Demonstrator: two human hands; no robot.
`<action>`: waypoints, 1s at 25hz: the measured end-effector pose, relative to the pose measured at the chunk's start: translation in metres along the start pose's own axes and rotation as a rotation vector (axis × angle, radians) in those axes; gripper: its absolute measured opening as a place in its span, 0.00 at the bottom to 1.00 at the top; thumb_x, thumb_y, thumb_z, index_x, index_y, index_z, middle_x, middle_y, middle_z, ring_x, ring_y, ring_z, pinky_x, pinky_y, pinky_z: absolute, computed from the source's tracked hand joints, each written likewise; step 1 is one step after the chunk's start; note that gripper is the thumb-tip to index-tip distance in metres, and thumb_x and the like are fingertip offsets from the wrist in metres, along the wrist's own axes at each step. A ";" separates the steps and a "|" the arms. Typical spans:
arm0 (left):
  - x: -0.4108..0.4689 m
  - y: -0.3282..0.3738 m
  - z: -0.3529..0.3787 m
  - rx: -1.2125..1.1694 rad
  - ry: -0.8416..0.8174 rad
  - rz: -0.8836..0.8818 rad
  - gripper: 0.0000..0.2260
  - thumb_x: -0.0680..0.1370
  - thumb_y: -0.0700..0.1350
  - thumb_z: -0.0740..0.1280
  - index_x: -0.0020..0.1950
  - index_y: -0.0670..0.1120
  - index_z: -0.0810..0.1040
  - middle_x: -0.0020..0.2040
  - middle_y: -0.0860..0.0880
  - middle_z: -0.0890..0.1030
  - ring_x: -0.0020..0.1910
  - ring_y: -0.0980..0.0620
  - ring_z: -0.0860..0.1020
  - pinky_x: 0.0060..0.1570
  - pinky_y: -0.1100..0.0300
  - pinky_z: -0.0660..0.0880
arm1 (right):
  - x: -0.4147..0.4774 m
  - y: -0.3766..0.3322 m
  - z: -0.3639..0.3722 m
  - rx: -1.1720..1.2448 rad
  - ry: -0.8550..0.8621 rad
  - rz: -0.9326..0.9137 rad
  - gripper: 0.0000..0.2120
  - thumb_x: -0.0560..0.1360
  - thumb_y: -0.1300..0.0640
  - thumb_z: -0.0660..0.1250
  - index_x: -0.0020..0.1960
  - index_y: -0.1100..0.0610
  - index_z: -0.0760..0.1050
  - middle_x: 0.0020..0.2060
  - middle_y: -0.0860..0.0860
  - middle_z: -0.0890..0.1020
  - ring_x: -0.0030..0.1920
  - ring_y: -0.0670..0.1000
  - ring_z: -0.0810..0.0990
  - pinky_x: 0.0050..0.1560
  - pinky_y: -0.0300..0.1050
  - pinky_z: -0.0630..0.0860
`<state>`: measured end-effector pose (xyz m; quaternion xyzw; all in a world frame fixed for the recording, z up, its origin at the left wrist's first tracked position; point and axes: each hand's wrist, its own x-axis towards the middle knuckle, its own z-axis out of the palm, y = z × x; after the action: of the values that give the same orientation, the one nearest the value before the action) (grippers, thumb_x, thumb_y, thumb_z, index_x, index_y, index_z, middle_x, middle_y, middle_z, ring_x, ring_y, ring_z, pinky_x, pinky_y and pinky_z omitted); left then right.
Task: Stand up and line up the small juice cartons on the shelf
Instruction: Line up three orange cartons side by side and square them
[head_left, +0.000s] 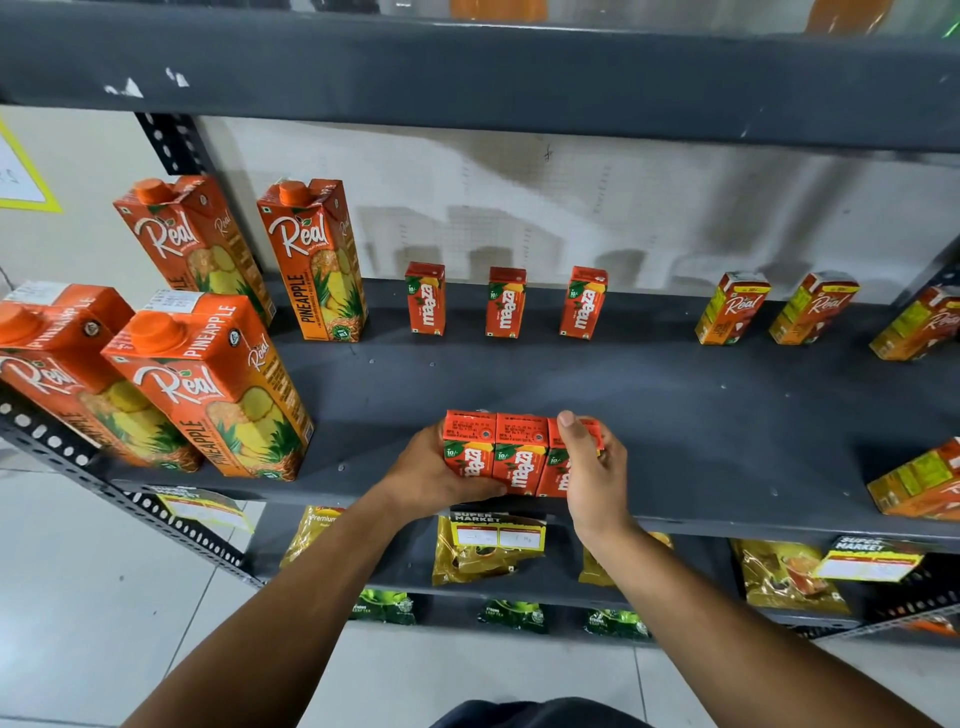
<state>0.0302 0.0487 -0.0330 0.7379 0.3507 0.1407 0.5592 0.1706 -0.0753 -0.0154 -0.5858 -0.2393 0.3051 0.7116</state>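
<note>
Three small red-orange juice cartons (519, 457) stood upright, touching side by side, at the shelf's (675, 410) front edge in the frame's lower centre. The left hand (431, 475) and right hand (592, 467) squeezed the row from both ends. The right hand hid most of the right carton.

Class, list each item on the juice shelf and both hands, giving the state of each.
Front Maaza cartons: three upright, pressed together.
Back Maaza cartons: three upright, spaced apart.
Large pineapple cartons: four upright.
Small Real cartons: upright.
Left hand: grip on the front row's left end.
Right hand: grip on its right end.
</note>
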 end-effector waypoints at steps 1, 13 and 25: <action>0.000 -0.001 0.001 0.012 0.005 -0.001 0.25 0.60 0.40 0.83 0.54 0.49 0.80 0.45 0.54 0.86 0.46 0.59 0.83 0.50 0.59 0.78 | 0.001 0.001 -0.001 0.001 -0.003 -0.003 0.11 0.72 0.48 0.65 0.41 0.55 0.75 0.33 0.48 0.84 0.39 0.49 0.86 0.37 0.43 0.82; -0.006 0.006 0.003 -0.006 0.044 0.032 0.38 0.52 0.50 0.85 0.59 0.48 0.75 0.51 0.48 0.85 0.52 0.52 0.83 0.55 0.46 0.79 | 0.001 -0.005 -0.019 0.011 -0.084 0.000 0.43 0.57 0.22 0.65 0.55 0.57 0.75 0.45 0.52 0.83 0.44 0.48 0.85 0.39 0.39 0.80; -0.008 0.002 0.003 0.024 0.060 0.031 0.31 0.56 0.45 0.84 0.57 0.47 0.77 0.49 0.50 0.86 0.49 0.54 0.83 0.55 0.47 0.79 | -0.005 0.002 -0.013 -0.021 -0.112 0.026 0.18 0.74 0.44 0.60 0.47 0.59 0.75 0.41 0.52 0.84 0.43 0.49 0.85 0.39 0.39 0.79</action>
<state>0.0274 0.0409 -0.0312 0.7454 0.3577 0.1671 0.5372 0.1760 -0.0873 -0.0203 -0.5782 -0.2743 0.3441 0.6871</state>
